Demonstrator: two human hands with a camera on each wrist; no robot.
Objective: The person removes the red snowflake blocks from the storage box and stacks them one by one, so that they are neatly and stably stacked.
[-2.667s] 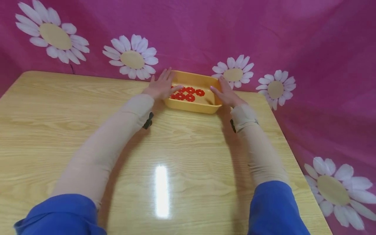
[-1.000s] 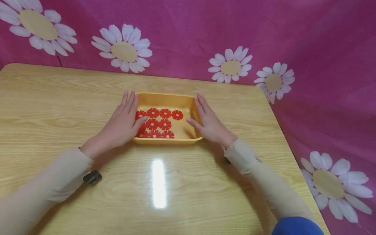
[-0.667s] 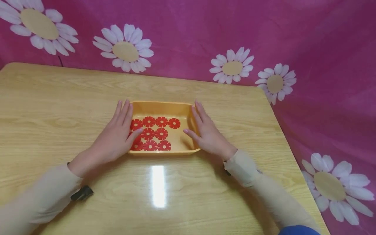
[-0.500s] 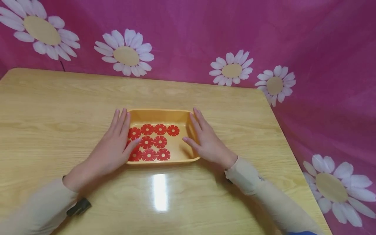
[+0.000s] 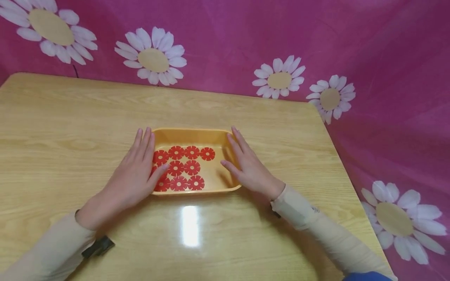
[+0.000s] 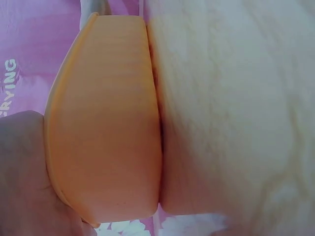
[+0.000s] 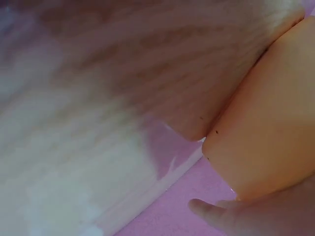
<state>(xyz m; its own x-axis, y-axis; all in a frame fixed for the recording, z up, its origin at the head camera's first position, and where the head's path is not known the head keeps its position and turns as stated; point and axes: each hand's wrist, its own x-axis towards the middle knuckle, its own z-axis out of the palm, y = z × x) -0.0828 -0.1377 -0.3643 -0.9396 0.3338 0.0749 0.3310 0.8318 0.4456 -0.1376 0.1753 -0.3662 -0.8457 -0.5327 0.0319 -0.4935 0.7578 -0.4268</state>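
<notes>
A shallow yellow-orange plastic tray (image 5: 214, 175) stands on the wooden table (image 5: 70, 128), between my two hands. Several red flower-shaped discs (image 5: 192, 168), notched round the edge and with a hole in the middle, lie flat in its left and middle part. My left hand (image 5: 131, 171) rests along the left rim, fingers straight and thumb over the inside, hiding some discs. On the opposite end, my right hand (image 5: 253, 169) lies likewise, its thumb reaching inward. In the left wrist view the tray's outer wall (image 6: 106, 118) shows no fingers on it.
A pink cloth (image 5: 218, 43) printed with white daisies hangs behind the table and along its right side. The table's right edge (image 5: 346, 171) runs beyond my right arm. Dark wrist straps (image 5: 98, 246) show under the sleeves.
Both hands have drawn the tray with its discs from the table's back edge toward me and slightly left. Over the last half second, the tray and hands have hardly moved.
</notes>
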